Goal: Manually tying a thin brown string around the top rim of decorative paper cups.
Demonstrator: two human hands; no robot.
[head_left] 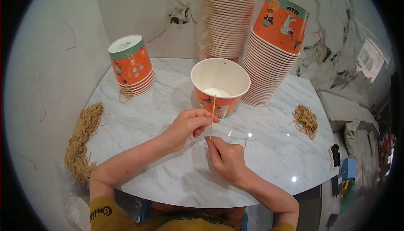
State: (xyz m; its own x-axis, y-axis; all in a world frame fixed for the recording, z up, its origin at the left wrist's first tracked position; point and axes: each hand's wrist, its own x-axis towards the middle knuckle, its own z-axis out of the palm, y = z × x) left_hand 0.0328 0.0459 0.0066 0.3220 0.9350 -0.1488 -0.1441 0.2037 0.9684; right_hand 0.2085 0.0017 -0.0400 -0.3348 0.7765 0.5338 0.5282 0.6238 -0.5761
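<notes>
A white-lined paper bucket [221, 77] with an orange printed outside stands upright in the middle of the table. In front of its near wall runs a thin tan twine [214, 104], its upper end close to the rim; whether it is fastened there I cannot tell. My left hand [191, 125] pinches the twine between thumb and fingertips just before the bucket. Lower and to the right, my right hand [229, 157] has its fingers closed on the same twine. A short loose end shows beside the right knuckles.
Nested buckets [132, 64] stand upside down at the left; a tall leaning stack [271, 58] rises behind right, and a wrapped stack [229, 16] at the back. Twine bundles lie at the left edge [84, 140] and at the right [306, 121] of the marble-patterned table [168, 176].
</notes>
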